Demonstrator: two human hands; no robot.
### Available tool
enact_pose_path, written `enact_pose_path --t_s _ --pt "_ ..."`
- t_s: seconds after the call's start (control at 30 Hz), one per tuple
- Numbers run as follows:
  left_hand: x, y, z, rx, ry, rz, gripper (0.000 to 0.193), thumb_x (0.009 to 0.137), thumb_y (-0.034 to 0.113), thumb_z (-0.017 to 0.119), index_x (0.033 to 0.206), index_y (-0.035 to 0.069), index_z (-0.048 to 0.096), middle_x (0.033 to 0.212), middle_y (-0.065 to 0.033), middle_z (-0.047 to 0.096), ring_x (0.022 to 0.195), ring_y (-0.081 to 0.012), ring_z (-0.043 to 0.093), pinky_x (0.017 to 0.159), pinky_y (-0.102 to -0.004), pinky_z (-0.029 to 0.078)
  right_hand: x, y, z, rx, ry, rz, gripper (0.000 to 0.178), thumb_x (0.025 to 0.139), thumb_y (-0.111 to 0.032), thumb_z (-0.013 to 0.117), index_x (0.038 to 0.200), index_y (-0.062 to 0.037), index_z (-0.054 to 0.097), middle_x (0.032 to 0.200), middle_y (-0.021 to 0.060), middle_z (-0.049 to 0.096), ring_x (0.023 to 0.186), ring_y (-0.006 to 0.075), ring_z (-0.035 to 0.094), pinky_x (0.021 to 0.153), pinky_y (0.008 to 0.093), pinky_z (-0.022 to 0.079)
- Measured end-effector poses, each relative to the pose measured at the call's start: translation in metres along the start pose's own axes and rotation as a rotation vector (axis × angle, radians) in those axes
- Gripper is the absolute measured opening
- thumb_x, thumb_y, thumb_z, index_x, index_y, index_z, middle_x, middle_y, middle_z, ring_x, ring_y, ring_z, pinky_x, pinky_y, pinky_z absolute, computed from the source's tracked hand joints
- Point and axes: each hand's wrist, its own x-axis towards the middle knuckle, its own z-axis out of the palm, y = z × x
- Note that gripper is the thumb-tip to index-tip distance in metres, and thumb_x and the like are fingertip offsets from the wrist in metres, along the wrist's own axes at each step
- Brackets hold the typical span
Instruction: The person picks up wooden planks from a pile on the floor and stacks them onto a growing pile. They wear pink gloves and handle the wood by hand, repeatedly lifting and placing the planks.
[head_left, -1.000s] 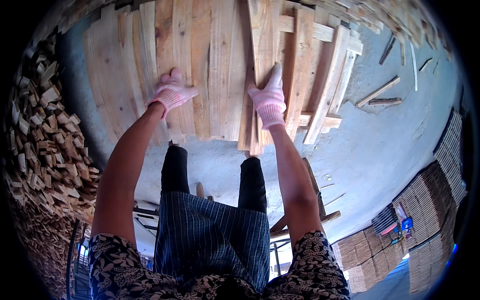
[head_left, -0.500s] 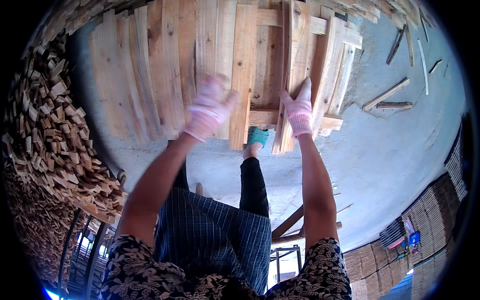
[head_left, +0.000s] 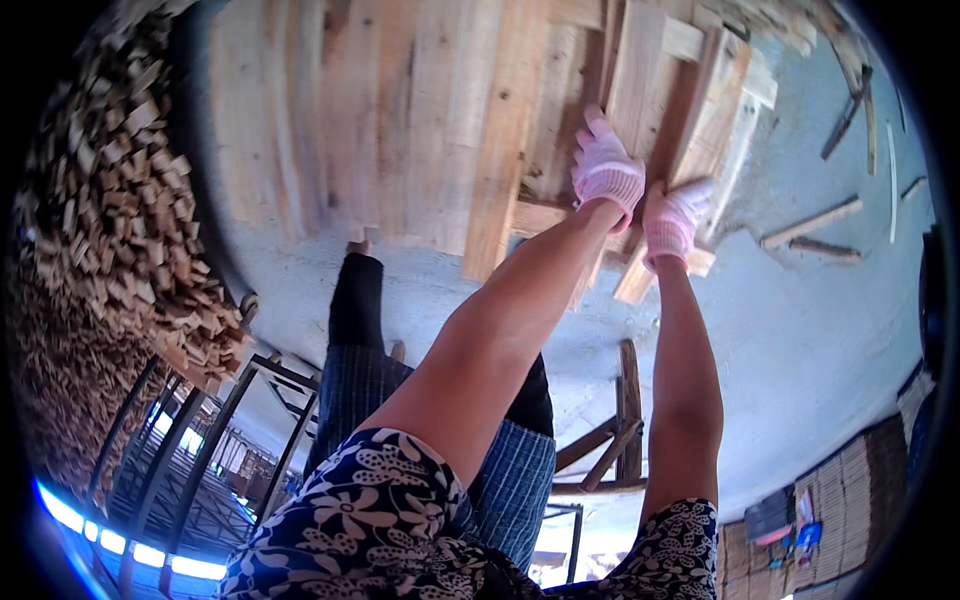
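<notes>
My left hand (head_left: 608, 168), in a pink-and-white knit glove, reaches across to the right. Its fingers are bent over a narrow wooden plank (head_left: 637, 75) that lies lengthwise on a row of boards. Close beside it, my gloved right hand (head_left: 677, 220) grips another plank (head_left: 702, 115), which slants with its near end toward me. The thumb is on one side and the fingers reach over the other. Beneath both planks run cross battens (head_left: 540, 216), and between them and the wide boards (head_left: 440, 120) on the left is a gap. My left forearm hides part of the near ends.
A tall heap of short wood pieces (head_left: 130, 230) fills the left side. Loose sticks (head_left: 812, 222) lie on the grey floor (head_left: 790, 320) at right. A dark metal frame (head_left: 215, 440) stands at lower left, and timber props (head_left: 625, 420) are near my right arm.
My left hand has crossed from the left boards to the narrow plank. My right hand has shifted onto the slanted plank, whose near end now lies closer to me. The view has turned.
</notes>
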Motion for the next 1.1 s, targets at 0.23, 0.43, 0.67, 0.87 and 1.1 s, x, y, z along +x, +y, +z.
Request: enact_pose_path --t_s 0.23,0.43,0.67,0.87,1.1 --pt "-0.055 -0.126 -0.129 -0.989 -0.184 0.177 0.065 0.079 0.012 0.077 0.132 0.002 0.041 0.108 -0.0149 0.062 0.097 -0.0275 0.066 0.083 -0.0394 0.056 0.01 0.027 -0.002 -0.087 -0.166 0.054 0.097 0.092 -0.05 0.052 0.155 0.0025 0.001 0.161 0.0283 0.005 0.15 0.0383 0.009 0.121 0.0425 0.019" --pt "-0.09 -0.339 -0.205 -1.655 -0.142 -0.399 0.053 0.079 0.006 0.077 0.123 0.011 0.048 0.108 -0.0102 0.061 0.101 -0.032 0.064 0.09 -0.0559 0.055 -0.047 -0.018 -0.044 0.12 -0.188 -0.109 0.096 0.087 -0.035 0.068 0.157 -0.0034 0.01 0.161 0.0195 0.021 0.147 0.0308 0.026 0.119 0.0342 0.023" --pt "-0.099 -0.47 -0.168 -1.819 -0.089 -0.755 0.035 0.082 0.015 0.078 0.107 0.01 0.054 0.096 -0.0036 0.062 0.103 -0.0289 0.064 0.088 -0.0758 0.047 -0.062 -0.101 -0.03 0.04 -0.16 -0.058 0.093 0.088 -0.036 0.067 0.157 -0.0097 0.011 0.156 0.0242 0.028 0.139 0.0392 0.037 0.115 0.0405 0.032" --pt "-0.087 -0.501 -0.165 -1.886 -0.152 -0.649 0.032 0.083 0.013 0.076 0.106 0.01 0.055 0.098 -0.0052 0.062 0.099 -0.028 0.065 0.09 -0.0681 0.051 -0.079 -0.151 0.011 -0.014 -0.123 -0.198 0.085 0.093 -0.053 0.056 0.157 -0.0146 0.016 0.151 0.0238 0.034 0.135 0.0365 0.04 0.111 0.0464 0.035" --pt "-0.065 -0.53 -0.157 -1.905 -0.117 -0.745 0.034 0.082 0.003 0.07 0.11 0.008 0.051 0.099 -0.0091 0.057 0.094 -0.0292 0.063 0.088 -0.0632 0.053 -0.091 -0.17 0.086 0.736 -0.213 0.161 0.08 0.096 -0.06 0.05 0.151 -0.0045 0.035 0.152 0.0124 0.043 0.137 0.0235 0.041 0.112 0.0342 0.033"
